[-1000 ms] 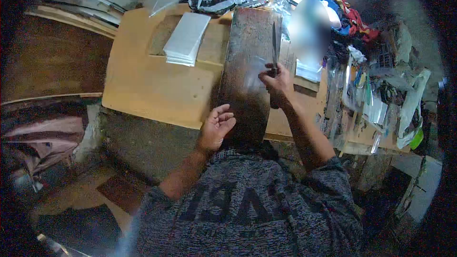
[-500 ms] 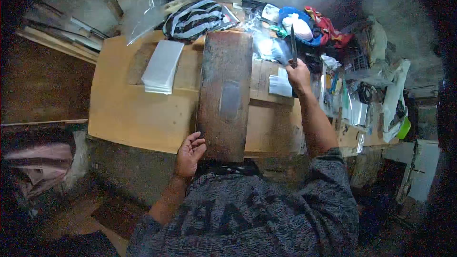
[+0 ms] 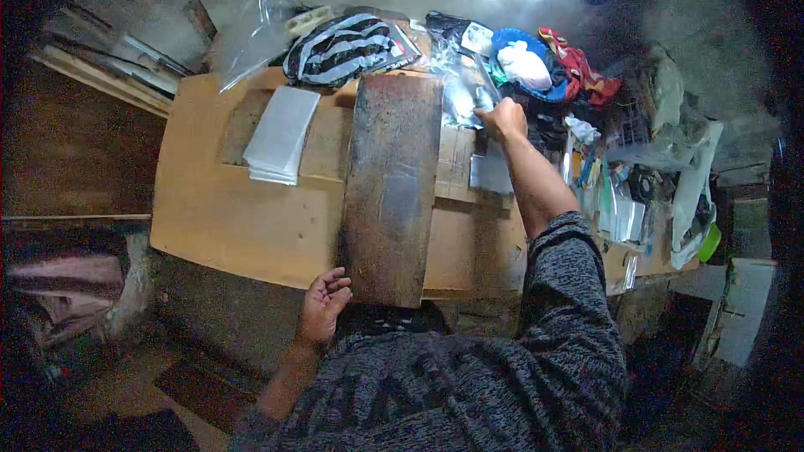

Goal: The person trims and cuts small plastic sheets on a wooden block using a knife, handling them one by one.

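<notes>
A long, dark wooden board (image 3: 389,226) lies lengthwise in front of me on the table, with a faint pale shiny patch (image 3: 404,180) on its surface. Beside its near left corner is my left hand (image 3: 322,308), fingers loosely curled and apart, with nothing in it. My right hand (image 3: 506,121) is closed around the handle of a knife (image 3: 484,77), whose blurred dark blade points away from me. This hand is over the right side of the table. Left of the board sits a stack of whitish plastic sheets (image 3: 282,134); another small stack (image 3: 490,173) lies below my right hand.
The yellowish table (image 3: 226,218) carries a black-and-white striped bundle (image 3: 339,50) and clear plastic film (image 3: 255,29) at the back. A blue basin (image 3: 511,38) holding a white bag and a red cloth (image 3: 582,71) stand back right. Cluttered tools and plastic (image 3: 624,192) line the right.
My right hand has moved slightly left with the knife, which now leans left instead of standing nearly upright. The view has shifted a little; my left hand stays by the board's near corner.
</notes>
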A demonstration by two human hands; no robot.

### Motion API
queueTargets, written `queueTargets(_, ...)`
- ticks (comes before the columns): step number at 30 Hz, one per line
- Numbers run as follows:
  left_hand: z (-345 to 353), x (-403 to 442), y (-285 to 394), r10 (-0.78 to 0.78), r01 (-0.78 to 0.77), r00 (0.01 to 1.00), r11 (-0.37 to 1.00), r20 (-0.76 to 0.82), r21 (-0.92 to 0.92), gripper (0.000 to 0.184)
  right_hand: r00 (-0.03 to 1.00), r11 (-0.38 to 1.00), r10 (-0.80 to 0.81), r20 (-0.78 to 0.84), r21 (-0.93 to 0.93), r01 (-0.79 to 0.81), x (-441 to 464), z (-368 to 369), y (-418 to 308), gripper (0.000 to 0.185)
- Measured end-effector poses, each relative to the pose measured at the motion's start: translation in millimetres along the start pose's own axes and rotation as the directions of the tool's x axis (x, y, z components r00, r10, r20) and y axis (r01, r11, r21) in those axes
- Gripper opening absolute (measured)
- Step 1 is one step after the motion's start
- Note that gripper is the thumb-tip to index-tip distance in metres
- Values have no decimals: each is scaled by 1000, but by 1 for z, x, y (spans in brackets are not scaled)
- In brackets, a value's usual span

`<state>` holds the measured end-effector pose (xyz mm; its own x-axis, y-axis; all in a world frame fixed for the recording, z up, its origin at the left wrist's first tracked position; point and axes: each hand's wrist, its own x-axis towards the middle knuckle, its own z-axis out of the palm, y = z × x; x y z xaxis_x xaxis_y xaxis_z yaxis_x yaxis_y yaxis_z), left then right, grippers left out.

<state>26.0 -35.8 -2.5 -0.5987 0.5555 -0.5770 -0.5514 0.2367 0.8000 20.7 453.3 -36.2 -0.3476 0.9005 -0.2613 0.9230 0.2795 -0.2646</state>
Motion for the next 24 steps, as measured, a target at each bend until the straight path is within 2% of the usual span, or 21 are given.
queueTargets(2, -1, -3, -1, 22, -23, 1000, 996, -1, -86, 44, 1000, 1000, -3, 9, -1, 3, 4, 2, 0, 57)
queueTargets(5, -8, -5, -6, 2, -3, 1000, 993, -11, -122, 44, 1000, 1000, 9, 23, -3, -9, 14, 9, 0, 55)
queueTargets(8, -9, -9, -5, -32, 27, 998, 996, -53, -83, 44, 1000, 998, -1, 26, -66, 3, 21, 16, 2, 53)
queueTargets(11, -12, -7, -6, 2, -6, 999, 996, -45, -92, 43, 999, 999, 50, -14, -12, -50, 29, 20, 5, 29)
queueTargets(13, -13, -7, -3, 1, -5, 999, 996, -42, -87, 43, 1000, 999, 8, -1, -52, -8, 18, 8, 5, 27)
queueTargets(15, -13, -7, -2, -2, -1, 999, 996, -39, -84, 42, 999, 999, -22, -44, 28, 24, 17, 1, 11, 30)
queueTargets(17, -14, -4, -1, 70, -72, 997, 995, -29, -74, 41, 990, 994, -67, -122, 76, 77, 27, 3, 23, 33)
queueTargets(19, -11, -6, 6, 37, -39, 999, 996, -27, -81, 40, 973, 969, -179, -143, 148, 200, 12, -16, 27, 35)
queueTargets(20, -9, -7, 10, 5, -7, 1000, 996, -26, -83, 39, 962, 909, -253, -107, 315, 274, 33, -5, 49, 35)
queueTargets(21, -7, -6, 13, 4, -6, 1000, 996, -25, -83, 39, 977, 873, -192, -91, 440, 212, 9, -21, 42, 30)
queueTargets(23, -3, -7, 15, 20, -19, 1000, 998, 17, -62, 39, 979, 692, -197, -56, 700, 179, -30, -37, 42, 23)
queueTargets(24, 1, -7, 18, 15, -14, 1000, 998, 20, -61, 39, 974, 677, -212, -77, 708, 203, -47, -40, 46, 21)
